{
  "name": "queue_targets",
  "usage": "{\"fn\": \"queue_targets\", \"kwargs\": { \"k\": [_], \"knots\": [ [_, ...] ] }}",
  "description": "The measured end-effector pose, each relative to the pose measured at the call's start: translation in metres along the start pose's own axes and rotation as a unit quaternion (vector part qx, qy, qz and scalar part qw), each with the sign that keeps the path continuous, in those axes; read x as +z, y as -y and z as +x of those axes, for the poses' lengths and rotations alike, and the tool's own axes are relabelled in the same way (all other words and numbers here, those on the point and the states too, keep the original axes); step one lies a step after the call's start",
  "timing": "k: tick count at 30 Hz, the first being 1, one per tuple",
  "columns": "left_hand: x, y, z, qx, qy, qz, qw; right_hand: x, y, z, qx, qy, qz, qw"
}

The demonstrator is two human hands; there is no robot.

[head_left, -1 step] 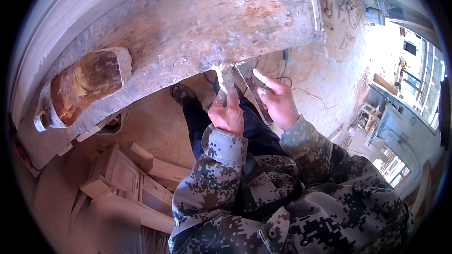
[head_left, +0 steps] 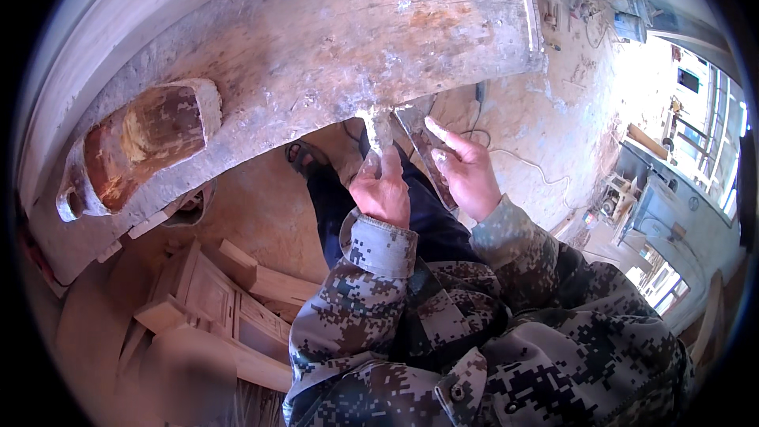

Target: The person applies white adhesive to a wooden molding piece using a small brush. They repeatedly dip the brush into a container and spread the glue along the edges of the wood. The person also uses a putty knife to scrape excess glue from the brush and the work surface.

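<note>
A dusty workroom spreads around me, with bright windows [head_left: 715, 134] toward three o'clock and a worn, stained board [head_left: 332, 39] curving across from ten to one o'clock. On the board, near ten o'clock, sits an open hollow holder [head_left: 209, 107] with tan material inside. Pale wooden furniture [head_left: 209, 292] stands at eight o'clock, and my sandalled foot [head_left: 300, 156] shows on the floor at ten.

My left hand [head_left: 381, 196] is close to the centre of my view, fingers pointing to twelve, where they meet a whitish crusted piece [head_left: 378, 130] at the board's near edge. I cannot tell whether those fingers are closed around it or only press against it.

My right hand [head_left: 472, 178] is a little apart, toward three o'clock from the left, its index finger stretched toward ten, the tip smeared white. A dark flat strip [head_left: 427, 156] slants between my hands, from eleven down to five, along the right hand's inner side; I cannot tell if I grip it. Both sleeves [head_left: 348, 308] are camouflage-patterned.
</note>
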State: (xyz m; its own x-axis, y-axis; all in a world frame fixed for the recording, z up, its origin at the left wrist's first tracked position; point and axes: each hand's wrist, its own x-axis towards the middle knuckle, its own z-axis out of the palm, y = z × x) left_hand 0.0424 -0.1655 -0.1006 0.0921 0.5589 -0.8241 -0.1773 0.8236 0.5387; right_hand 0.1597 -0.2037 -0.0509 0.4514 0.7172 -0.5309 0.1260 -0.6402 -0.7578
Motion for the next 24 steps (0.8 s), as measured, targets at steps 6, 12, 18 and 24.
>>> {"fn": "queue_targets", "kwargs": {
  "k": [6,12,18,24],
  "knots": [
    [-0.005,-0.003,0.001,-0.155,0.020,-0.183,0.971,0.005,0.014,-0.009,-0.031,0.026,-0.049,0.998],
    [-0.001,0.003,-0.003,-0.232,-0.005,-0.205,0.951,0.003,0.015,-0.008,-0.046,0.027,-0.068,0.996],
    [0.008,-0.004,0.006,-0.220,-0.009,-0.248,0.943,0.003,0.016,-0.008,-0.044,0.027,-0.063,0.997],
    [0.001,0.010,0.012,-0.150,0.049,-0.271,0.949,0.015,0.022,-0.003,0.034,0.071,-0.051,0.996]
  ]
}}
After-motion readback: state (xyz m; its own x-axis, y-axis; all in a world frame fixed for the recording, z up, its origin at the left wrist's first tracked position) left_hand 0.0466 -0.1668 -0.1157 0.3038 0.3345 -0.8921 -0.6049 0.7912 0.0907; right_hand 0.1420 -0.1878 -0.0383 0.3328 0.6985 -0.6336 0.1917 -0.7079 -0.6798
